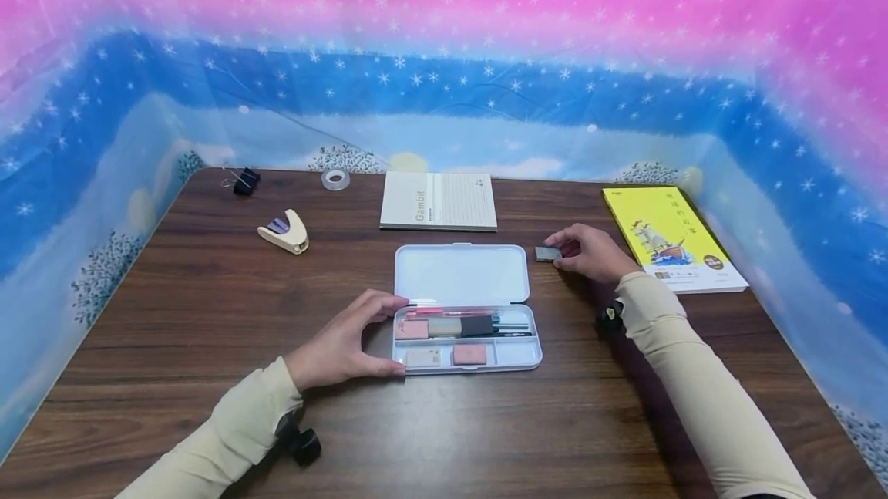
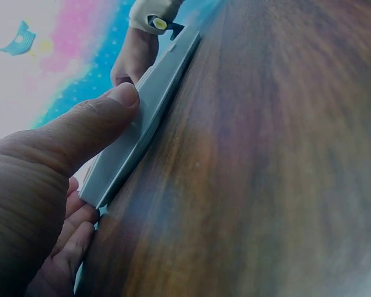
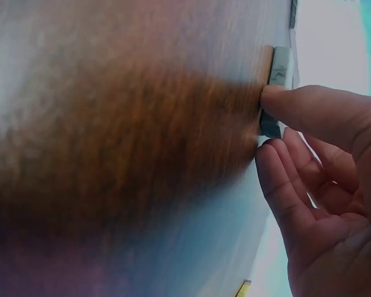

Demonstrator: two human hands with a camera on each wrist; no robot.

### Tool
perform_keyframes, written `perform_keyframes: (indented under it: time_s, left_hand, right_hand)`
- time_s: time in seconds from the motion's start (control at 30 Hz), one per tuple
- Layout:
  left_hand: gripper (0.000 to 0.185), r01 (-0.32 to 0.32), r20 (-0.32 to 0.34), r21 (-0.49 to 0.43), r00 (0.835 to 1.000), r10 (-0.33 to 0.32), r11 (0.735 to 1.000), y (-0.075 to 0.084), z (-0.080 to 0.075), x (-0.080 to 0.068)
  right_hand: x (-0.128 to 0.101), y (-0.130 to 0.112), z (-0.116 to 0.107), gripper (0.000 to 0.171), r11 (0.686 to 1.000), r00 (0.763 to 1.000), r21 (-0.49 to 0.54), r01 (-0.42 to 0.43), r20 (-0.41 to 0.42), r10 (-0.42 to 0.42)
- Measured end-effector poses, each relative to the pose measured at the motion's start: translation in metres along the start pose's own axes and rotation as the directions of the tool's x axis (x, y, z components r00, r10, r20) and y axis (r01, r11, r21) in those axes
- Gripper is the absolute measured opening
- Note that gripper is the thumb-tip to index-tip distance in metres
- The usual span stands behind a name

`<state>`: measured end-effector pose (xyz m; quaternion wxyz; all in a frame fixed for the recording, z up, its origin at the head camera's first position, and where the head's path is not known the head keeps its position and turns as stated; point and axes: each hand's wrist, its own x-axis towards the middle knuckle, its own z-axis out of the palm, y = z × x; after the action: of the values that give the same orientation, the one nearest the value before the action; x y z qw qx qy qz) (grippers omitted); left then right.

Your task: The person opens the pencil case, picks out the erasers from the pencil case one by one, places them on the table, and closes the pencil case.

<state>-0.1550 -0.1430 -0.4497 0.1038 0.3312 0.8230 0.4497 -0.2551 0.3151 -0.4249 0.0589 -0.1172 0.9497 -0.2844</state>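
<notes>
A white pencil case [image 1: 465,274] lies with its lid up at the middle of the table. Its tray holds pens, a pink eraser [image 1: 469,354], a whitish eraser [image 1: 422,359], and another pink eraser [image 1: 412,329] beside a dark-sleeved block [image 1: 476,325]. My left hand [image 1: 347,341] grips the case's left end, thumb at the front edge [image 2: 120,133] and fingers behind. To the right of the lid, my right hand [image 1: 590,252] pinches a small grey eraser [image 1: 547,254] close to the tabletop. From the right wrist, the thumb is seen against the eraser's side [image 3: 277,74].
Behind the case lies a Gambit notebook [image 1: 438,202], with a tape roll [image 1: 336,180] to its left. A cream stapler [image 1: 284,233] and a black binder clip [image 1: 246,181] sit at the far left. Near my right forearm is a yellow book [image 1: 666,229].
</notes>
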Motion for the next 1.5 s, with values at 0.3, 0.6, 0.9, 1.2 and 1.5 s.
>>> perform_keyframes:
  time_s: [0.3, 0.6, 0.9, 1.2, 1.5]
  left_hand:
    - [0.089, -0.012, 0.004, -0.001, 1.000, 0.012, 1.000, 0.000, 0.000, 0.002]
    - [0.089, -0.010, -0.001, 0.004, 1.000, 0.010, 1.000, 0.000, -0.001, 0.003]
    - [0.087, -0.024, -0.013, 0.011, 1.000, 0.024, 1.000, -0.002, 0.000, 0.003]
    - [0.086, -0.024, -0.016, 0.016, 1.000, 0.024, 1.000, -0.003, 0.001, 0.003]
    - [0.087, -0.012, -0.009, 0.004, 1.000, 0.012, 1.000, -0.002, 0.000, 0.001]
  right_hand:
    - [-0.038, -0.040, 0.009, 0.029, 0.987, 0.991, 0.139, 0.085, -0.118, -0.068]
    - [-0.071, -0.106, 0.046, 0.032, 0.938, 0.954, 0.182, 0.295, -0.012, -0.298]
    - [-0.072, -0.123, 0.069, 0.036, 0.943, 0.940, 0.075, 0.325, 0.080, -0.331]
    - [-0.069, -0.122, 0.068, 0.033, 0.935, 0.930, 0.045, 0.352, 0.097, -0.355]
    - [-0.067, -0.126, 0.067, 0.037, 0.896, 0.898, -0.103, 0.432, 0.147, -0.415]
